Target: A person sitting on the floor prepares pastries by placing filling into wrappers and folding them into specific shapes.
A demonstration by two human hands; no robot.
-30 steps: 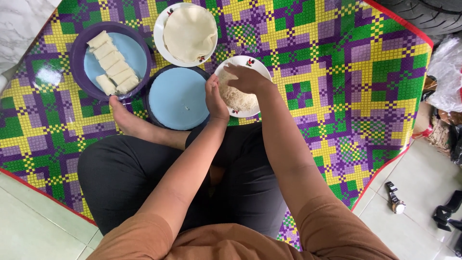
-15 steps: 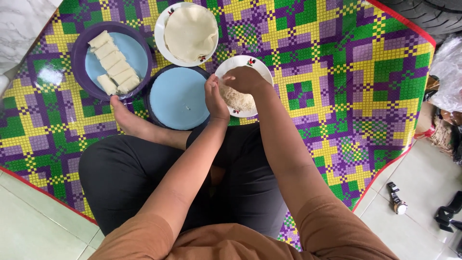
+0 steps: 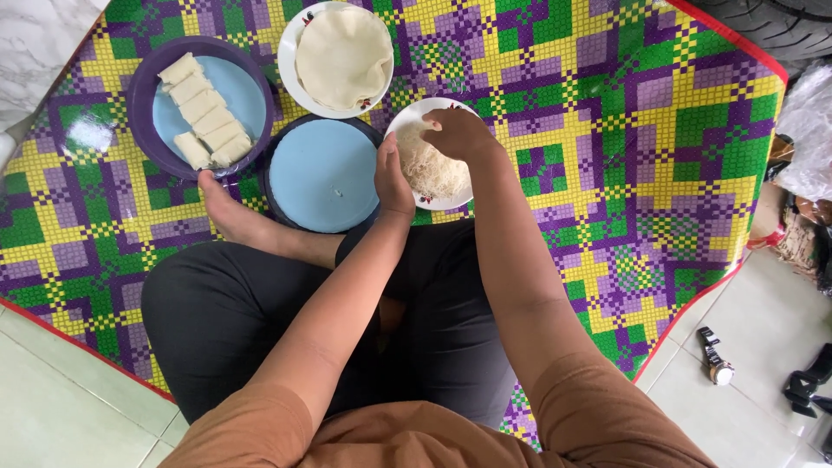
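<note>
I sit cross-legged on a checked mat. A white plate (image 3: 459,201) in front of me holds a heap of pale shredded filling (image 3: 431,169). My right hand (image 3: 457,134) reaches down into the heap from above, fingers curled on the filling. My left hand (image 3: 392,178) rests upright against the plate's left rim, fingers together. An empty blue plate (image 3: 322,175) with a purple rim lies just left of it.
A purple-rimmed blue plate (image 3: 252,94) at upper left carries several pale rolled wraps (image 3: 205,111). A white plate (image 3: 289,52) at the top holds flat round wrappers (image 3: 343,55). The mat (image 3: 607,130) covers a tiled floor; a wristwatch (image 3: 716,360) lies at lower right.
My right hand has shifted a little over the shredded filling, exposing more of the heap. The left hand stays by the plate's rim.
</note>
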